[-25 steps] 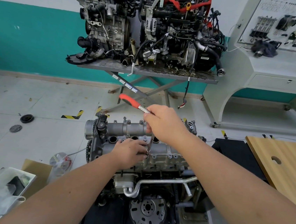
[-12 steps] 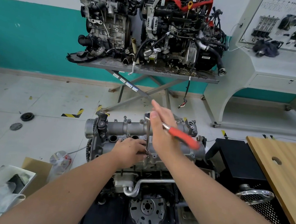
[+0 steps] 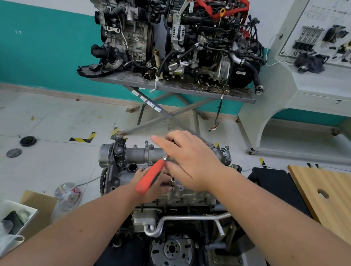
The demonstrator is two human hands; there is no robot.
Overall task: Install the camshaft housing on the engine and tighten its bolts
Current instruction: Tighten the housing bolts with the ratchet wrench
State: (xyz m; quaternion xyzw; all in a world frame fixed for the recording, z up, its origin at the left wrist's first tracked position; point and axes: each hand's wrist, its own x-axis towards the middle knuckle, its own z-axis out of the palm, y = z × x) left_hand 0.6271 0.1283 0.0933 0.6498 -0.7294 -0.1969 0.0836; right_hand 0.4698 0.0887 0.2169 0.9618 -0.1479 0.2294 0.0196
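Ratchet wrench with a red grip and chrome shaft (image 3: 151, 177) lies slanted above the grey cast-aluminium camshaft housing (image 3: 146, 154), its long axis running from the grip end, low and left toward the camera, up and right to the head, which is hidden under the right hand (image 3: 191, 159). That housing sits on top of the engine (image 3: 185, 195) in the middle of the view, its length running left to right. The right hand covers the wrench head, fingers extended and loosely spread toward the left; whether they grip the head I cannot tell. The left hand (image 3: 154, 184) sits beneath the red grip against the housing, fingers curled near a thin vertical extension bar (image 3: 173, 181); what they pinch is unclear.
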